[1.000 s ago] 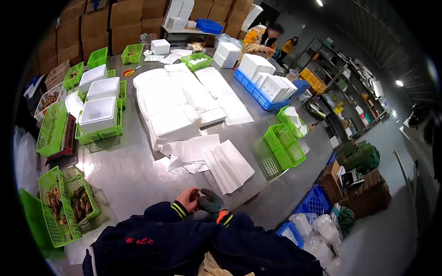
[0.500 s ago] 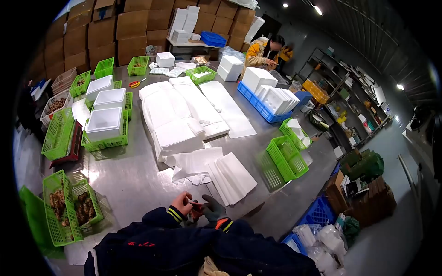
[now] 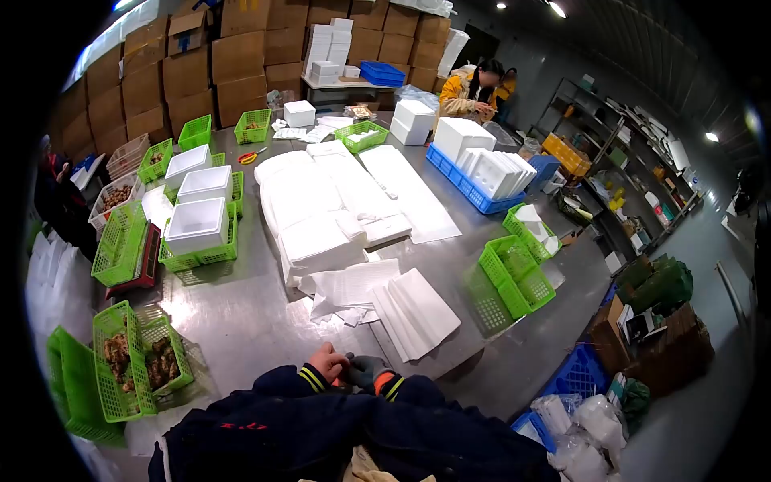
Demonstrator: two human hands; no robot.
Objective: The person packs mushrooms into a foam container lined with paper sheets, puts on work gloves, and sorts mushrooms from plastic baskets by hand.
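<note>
Glove (image 3: 361, 369) on right hand (image 3: 367, 372) touches left hand (image 3: 328, 363); jacket (image 3: 305, 434) bears unclear red lettering (image 3: 245, 426).

The left hand (image 3: 327, 363) and gloved right hand (image 3: 365, 372) meet by the tabletop's (image 3: 249, 325) near edge — folded white sheets (image 3: 414, 313) just beyond, green baskets of brown pieces (image 3: 117, 359) farther left.

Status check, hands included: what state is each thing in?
Left hand: bare, fingers bent
Right hand: gloved, fingers bent
Nearest foam box: upright, lidless
Scissors: lying flat, blades unclear
White sheets: folded, lying flat
Blue crate: loaded with foam boxes
Bottom-left green basket: holding brown lumps
</note>
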